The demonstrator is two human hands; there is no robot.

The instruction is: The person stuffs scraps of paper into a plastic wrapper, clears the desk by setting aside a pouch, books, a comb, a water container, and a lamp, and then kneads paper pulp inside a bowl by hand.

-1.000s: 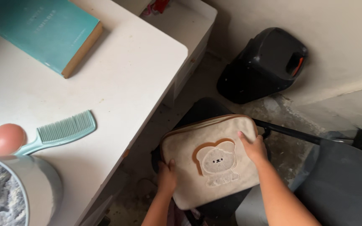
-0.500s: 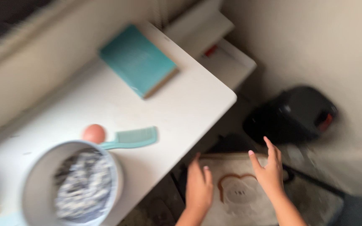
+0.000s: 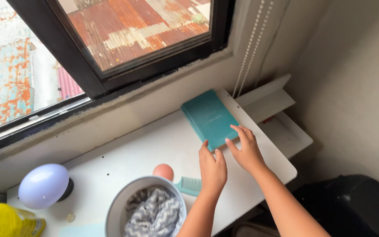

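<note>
Here, a white table [image 3: 123,153] runs beneath a black-framed window [image 3: 110,52], its right end stopping short of the side wall. One teal book [image 3: 208,117] lies flat near that right end, its far short edge close to the back wall and its long right edge just inside the table's rim. Bare table surface lies open to the left of the book, between it and the bowl.

The right hand [image 3: 247,151] rests with spread fingers on the book's near right corner; its grip is wide and flat, closed on nothing. The left hand [image 3: 212,169] lies on the table just beside the book's near edge, thumb tip at that edge, fingers loosely extended; whether it touches the cover cannot be told.

Nearer the viewer stand one grey bowl [image 3: 115,210] holding a grey patterned cloth [image 3: 152,215], one teal comb [image 3: 190,185] partly hidden by the left wrist, and one pink egg-shaped sponge [image 3: 163,171] touching the bowl's rim. Further left sit one pale lilac egg-shaped object [image 3: 44,185] and one yellow packet [image 3: 5,221]. One black bin [image 3: 352,206] stands on the floor, lower right.
</note>
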